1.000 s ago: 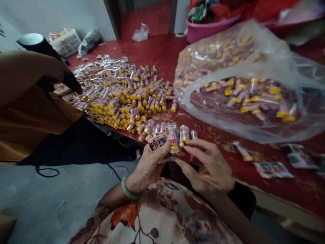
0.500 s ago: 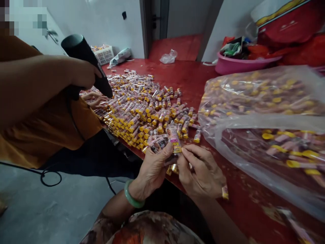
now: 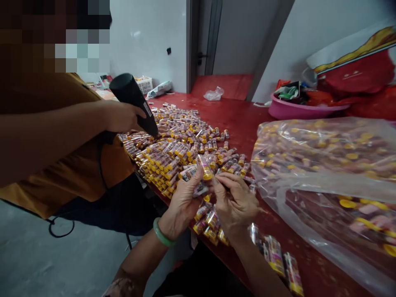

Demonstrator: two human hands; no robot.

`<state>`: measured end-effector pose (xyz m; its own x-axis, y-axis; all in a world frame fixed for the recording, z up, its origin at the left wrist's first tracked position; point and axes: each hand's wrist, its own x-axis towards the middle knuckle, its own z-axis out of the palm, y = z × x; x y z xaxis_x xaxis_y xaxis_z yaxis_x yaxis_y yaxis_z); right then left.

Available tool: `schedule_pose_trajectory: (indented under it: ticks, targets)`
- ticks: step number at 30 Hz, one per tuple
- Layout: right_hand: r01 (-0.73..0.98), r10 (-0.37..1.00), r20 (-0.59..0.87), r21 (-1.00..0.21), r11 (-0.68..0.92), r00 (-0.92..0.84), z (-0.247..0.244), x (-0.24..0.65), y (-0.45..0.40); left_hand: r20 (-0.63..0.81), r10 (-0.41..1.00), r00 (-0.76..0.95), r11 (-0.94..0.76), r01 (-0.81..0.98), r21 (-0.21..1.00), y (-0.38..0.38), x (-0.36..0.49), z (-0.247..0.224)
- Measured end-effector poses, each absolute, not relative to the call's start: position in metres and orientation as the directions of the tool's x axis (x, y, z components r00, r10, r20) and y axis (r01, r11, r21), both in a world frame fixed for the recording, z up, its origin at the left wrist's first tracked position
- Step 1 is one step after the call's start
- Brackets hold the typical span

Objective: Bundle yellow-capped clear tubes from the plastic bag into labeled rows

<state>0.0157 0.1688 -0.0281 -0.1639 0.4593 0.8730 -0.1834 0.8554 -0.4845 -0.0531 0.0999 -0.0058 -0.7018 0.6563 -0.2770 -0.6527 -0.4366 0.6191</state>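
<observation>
My left hand (image 3: 185,202), with a green bangle on its wrist, holds a small tube with a yellow end (image 3: 204,168) upright between thumb and fingers. Flat printed sleeves (image 3: 188,173) are also in that hand. My right hand (image 3: 236,202) is closed beside the tube's lower end, its fingertips pinched; what they hold, if anything, is too small to make out. Behind both hands lies a large heap of wrapped tubes with yellow ends (image 3: 167,159). More wrapped tubes (image 3: 213,222) lie below my hands near the table edge.
At the left a person in orange holds a black blower (image 3: 136,101) over the heap. A clear bag of tubes (image 3: 309,144) covers the right of the red table (image 3: 241,119). Behind it stands a pink basin (image 3: 297,110); a white basket (image 3: 144,86) is at the back.
The view has shifted, so the scene sits lower and further right. Tubes near the front edge have come into view. My hands still hold the tube and sleeves close together.
</observation>
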Motion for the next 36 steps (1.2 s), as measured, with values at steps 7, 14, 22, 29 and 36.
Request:
schedule_pose_trajectory:
  ticks: [7,14,22,29,36]
  targets:
    - [0.014,0.167,0.930,-0.172,0.985,-0.327,-0.032,0.005,0.160,-0.285,0.665,-0.691,-0.422,-0.662,0.619,0.102,-0.075,0.000]
    - [0.245,0.149,0.878,-0.037,0.969,-0.455,-0.034,-0.009,0.152,-0.309,0.675,-0.670,-0.384,-0.677,0.628,0.099,-0.087,-0.007]
    - [0.256,0.143,0.897,-0.035,0.966,-0.417,-0.045,-0.024,0.148,-0.210,0.754,-0.623,-0.361,-0.660,0.659,0.094,-0.102,-0.011]
    - [0.263,0.203,0.876,-0.091,0.961,-0.437,-0.040,-0.023,0.143,-0.223,0.735,-0.640,-0.343,-0.635,0.692,0.092,-0.104,-0.009]
    - [0.224,0.198,0.859,-0.100,0.969,-0.472,-0.039,-0.015,0.136,-0.255,0.708,-0.659,-0.318,-0.619,0.718,0.089,-0.101,0.000]
